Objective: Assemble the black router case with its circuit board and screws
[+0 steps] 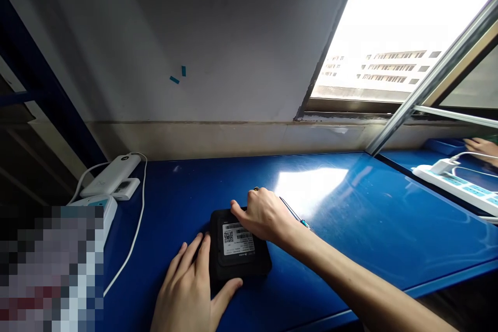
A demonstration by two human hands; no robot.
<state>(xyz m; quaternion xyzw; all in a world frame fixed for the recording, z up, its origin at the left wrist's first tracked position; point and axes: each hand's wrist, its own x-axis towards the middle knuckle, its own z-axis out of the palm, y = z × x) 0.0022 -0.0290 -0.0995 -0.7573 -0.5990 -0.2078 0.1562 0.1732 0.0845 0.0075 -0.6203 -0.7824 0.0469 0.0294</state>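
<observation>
Black box [240, 265] lies on the worktop [187, 187], right of the left hand [190, 280], whose thumb and fingers stand apart against it. Right hand [264, 212] curls above; its grip cannot be determined.

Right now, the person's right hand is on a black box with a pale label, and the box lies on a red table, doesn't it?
Not quite: the head view shows a blue table. The right hand is on the black box with its pale label.

The head camera looked forward and down from near above a flat, glossy blue tabletop [350, 228].
</observation>
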